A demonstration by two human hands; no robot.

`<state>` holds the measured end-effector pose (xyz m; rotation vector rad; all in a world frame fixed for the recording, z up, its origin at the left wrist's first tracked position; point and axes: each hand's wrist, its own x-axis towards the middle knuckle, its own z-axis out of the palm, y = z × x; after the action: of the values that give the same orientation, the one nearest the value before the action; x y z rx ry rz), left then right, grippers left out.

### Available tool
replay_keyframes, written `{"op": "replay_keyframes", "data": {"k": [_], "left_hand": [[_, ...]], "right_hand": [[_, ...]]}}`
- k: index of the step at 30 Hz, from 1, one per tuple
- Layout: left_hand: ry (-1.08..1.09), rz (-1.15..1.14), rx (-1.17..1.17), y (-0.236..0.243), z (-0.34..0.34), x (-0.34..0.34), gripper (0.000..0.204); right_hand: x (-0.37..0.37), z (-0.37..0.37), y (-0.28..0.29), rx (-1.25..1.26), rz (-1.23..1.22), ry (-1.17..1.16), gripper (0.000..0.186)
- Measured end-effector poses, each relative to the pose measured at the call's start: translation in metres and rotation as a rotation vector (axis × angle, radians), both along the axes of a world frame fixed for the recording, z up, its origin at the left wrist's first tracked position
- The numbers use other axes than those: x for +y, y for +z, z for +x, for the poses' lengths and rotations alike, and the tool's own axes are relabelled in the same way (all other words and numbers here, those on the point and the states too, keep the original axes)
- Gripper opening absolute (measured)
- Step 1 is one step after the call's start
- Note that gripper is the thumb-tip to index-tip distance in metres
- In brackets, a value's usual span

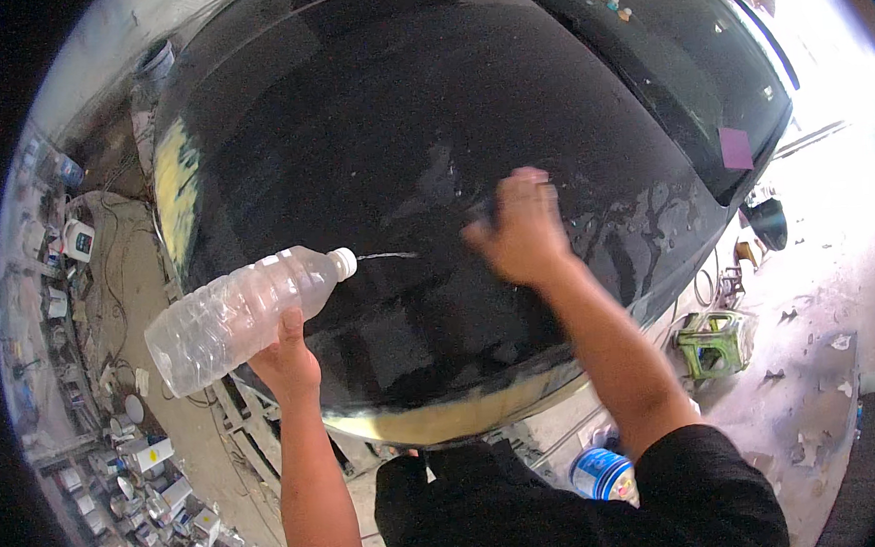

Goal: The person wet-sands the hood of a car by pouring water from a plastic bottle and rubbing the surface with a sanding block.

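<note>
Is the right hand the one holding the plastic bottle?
No, the left hand holds the clear plastic bottle, while the right hand is away from it, at the black hood.

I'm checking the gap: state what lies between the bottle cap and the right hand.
Head view: a thin liquid stream from the cap, then black hood before the right hand.
</note>
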<state>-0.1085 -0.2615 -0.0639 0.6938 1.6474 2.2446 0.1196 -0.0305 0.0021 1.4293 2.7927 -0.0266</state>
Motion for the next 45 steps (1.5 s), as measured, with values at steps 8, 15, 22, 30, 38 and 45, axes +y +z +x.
{"op": "replay_keyframes", "data": {"k": [8, 15, 22, 30, 38, 45], "left_hand": [[0.064, -0.133, 0.12, 0.002, 0.005, 0.022, 0.084], [-0.077, -0.114, 0.146, 0.0, -0.004, 0.037, 0.077], [-0.092, -0.185, 0.158, -0.01, -0.027, 0.046, 0.081], [-0.219, -0.209, 0.191, -0.004, -0.032, 0.06, 0.079], [-0.259, -0.116, 0.096, 0.008, -0.024, 0.068, 0.07], [-0.164, -0.026, 0.114, 0.004, 0.005, 0.094, 0.07]], "right_hand": [[-0.082, -0.05, 0.012, -0.205, -0.266, 0.265, 0.092], [-0.004, -0.076, 0.004, -0.092, -0.071, -0.022, 0.096], [-0.06, -0.054, -0.006, -0.144, -0.147, 0.158, 0.091], [-0.026, -0.129, -0.026, -0.045, 0.035, 0.162, 0.093], [0.054, -0.019, -0.018, 0.079, 0.185, -0.066, 0.085], [-0.014, -0.115, -0.031, 0.011, 0.028, 0.361, 0.091]]}}
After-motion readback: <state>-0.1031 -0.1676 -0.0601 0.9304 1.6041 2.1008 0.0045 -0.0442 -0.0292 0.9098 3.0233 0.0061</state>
